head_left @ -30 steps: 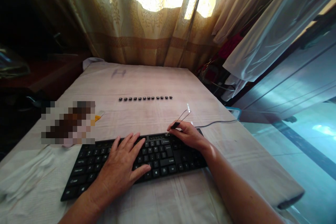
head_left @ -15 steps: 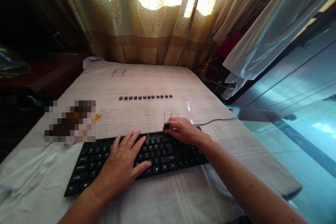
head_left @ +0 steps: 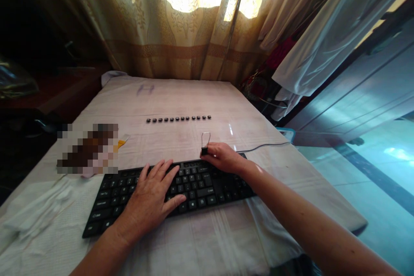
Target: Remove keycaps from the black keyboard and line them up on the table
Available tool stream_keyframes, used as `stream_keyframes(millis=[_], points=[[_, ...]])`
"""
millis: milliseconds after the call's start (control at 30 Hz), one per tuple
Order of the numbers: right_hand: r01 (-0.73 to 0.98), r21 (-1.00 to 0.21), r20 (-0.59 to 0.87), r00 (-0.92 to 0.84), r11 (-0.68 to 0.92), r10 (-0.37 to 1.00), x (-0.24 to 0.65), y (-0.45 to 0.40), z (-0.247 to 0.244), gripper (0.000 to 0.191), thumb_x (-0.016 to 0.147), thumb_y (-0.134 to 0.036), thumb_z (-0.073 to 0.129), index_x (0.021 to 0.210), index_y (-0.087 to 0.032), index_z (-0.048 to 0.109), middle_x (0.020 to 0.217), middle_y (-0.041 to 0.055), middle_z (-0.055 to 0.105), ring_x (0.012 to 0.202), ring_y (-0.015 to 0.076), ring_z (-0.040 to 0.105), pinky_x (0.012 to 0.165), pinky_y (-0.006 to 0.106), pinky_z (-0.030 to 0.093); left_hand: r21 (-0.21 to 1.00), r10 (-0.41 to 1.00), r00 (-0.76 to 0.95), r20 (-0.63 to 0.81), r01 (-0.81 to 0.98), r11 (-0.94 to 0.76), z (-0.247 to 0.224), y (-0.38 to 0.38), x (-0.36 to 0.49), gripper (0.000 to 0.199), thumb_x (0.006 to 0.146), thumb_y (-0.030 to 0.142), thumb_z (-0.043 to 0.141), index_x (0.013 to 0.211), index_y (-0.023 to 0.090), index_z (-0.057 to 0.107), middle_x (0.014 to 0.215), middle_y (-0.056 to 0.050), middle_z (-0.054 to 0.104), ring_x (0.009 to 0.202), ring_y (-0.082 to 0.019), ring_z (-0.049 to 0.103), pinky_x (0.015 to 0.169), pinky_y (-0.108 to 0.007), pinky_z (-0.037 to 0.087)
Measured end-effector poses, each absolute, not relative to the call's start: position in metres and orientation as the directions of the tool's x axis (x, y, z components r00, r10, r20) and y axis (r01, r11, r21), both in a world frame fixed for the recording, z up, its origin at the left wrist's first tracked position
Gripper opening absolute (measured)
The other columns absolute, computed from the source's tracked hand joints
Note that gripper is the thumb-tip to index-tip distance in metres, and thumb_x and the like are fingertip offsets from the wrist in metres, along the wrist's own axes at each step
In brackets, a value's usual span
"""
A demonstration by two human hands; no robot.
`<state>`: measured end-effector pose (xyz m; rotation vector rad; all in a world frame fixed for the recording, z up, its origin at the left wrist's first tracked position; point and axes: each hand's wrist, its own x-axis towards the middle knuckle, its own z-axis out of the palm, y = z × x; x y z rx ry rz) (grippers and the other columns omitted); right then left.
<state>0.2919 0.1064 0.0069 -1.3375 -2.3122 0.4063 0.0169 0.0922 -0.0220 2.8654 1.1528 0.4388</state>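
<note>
Black keyboard lying slightly askew on a pale checked cloth, both bare hands at it.
The left hand rests palm down across the keyboard's left and middle keys, its fingers spread and thumb held out, holding nothing; the right hand is over the far edge, right of the middle, pinching the black grip of a wire-loop tool between thumb and fingers, with the loop pointing up; whether the tool's hidden lower end touches a key cannot be told. Twelve small black pieces sit in a row beyond the keyboard, well apart from both hands, and a dark cable runs off to the right.
</note>
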Motion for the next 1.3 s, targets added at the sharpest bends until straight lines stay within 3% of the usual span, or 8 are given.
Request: stream_keyframes(millis=[200, 500, 667, 867, 1300], points=[[0.679, -0.587, 0.302, -0.322, 0.441, 0.897, 0.296, 0.097, -0.006, 0.014, 0.091, -0.022, 0.054, 0.085, -0.017, 0.066, 0.081, 0.0045, 0.066, 0.076, 0.0161, 0.063, 0.072, 0.026, 0.047, 0.108, 0.676, 0.691, 0.257, 0.675, -0.73, -0.023, 0.093, 0.017, 0.063, 0.087, 0.06, 0.049, 0.137, 0.022, 0.048, 0.144, -0.013, 0.049, 0.132, -0.034, 0.043, 0.109, -0.057, 0.028], [0.788, -0.436, 0.211, -0.38, 0.435, 0.9, 0.296, 0.101, 0.003, 0.015, 0.091, -0.025, 0.055, 0.088, -0.018, 0.068, 0.088, 0.0061, 0.069, 0.083, 0.0173, 0.063, 0.076, 0.027, 0.046, 0.104, 0.686, 0.687, 0.238, 0.685, -0.721, -0.024, 0.093, 0.017, 0.063, 0.087, 0.06, 0.049, 0.138, 0.023, 0.047, 0.146, -0.012, 0.047, 0.134, -0.032, 0.041, 0.111, -0.056, 0.025], [0.762, -0.554, 0.136, -0.315, 0.335, 0.939, 0.294, 0.101, 0.001, 0.016, 0.091, -0.024, 0.053, 0.083, -0.018, 0.065, 0.074, 0.0013, 0.068, 0.07, 0.0154, 0.063, 0.066, 0.024, 0.044, 0.102, 0.689, 0.688, 0.23, 0.686, -0.72, -0.022, 0.092, 0.018, 0.063, 0.087, 0.06, 0.047, 0.137, 0.023, 0.047, 0.146, -0.012, 0.047, 0.134, -0.032, 0.041, 0.111, -0.055, 0.025], [0.69, -0.642, 0.217, -0.254, 0.334, 0.942, 0.293, 0.096, -0.009, 0.019, 0.092, -0.027, 0.051, 0.08, -0.018, 0.062, 0.067, -0.0007, 0.064, 0.065, 0.0136, 0.06, 0.064, 0.023, 0.043, 0.112, 0.687, 0.688, 0.235, 0.683, -0.722, -0.022, 0.093, 0.017, 0.063, 0.086, 0.06, 0.049, 0.137, 0.022, 0.047, 0.145, -0.013, 0.048, 0.134, -0.033, 0.041, 0.111, -0.057, 0.025], [0.664, -0.621, 0.313, -0.275, 0.415, 0.909, 0.293, 0.093, -0.01, 0.019, 0.093, -0.027, 0.049, 0.081, -0.018, 0.061, 0.069, 0.0001, 0.063, 0.066, 0.0134, 0.06, 0.066, 0.023, 0.045, 0.119, 0.69, 0.689, 0.222, 0.683, -0.72, -0.023, 0.093, 0.018, 0.064, 0.086, 0.059, 0.049, 0.138, 0.021, 0.046, 0.146, -0.013, 0.046, 0.134, -0.033, 0.04, 0.111, -0.057, 0.024]])
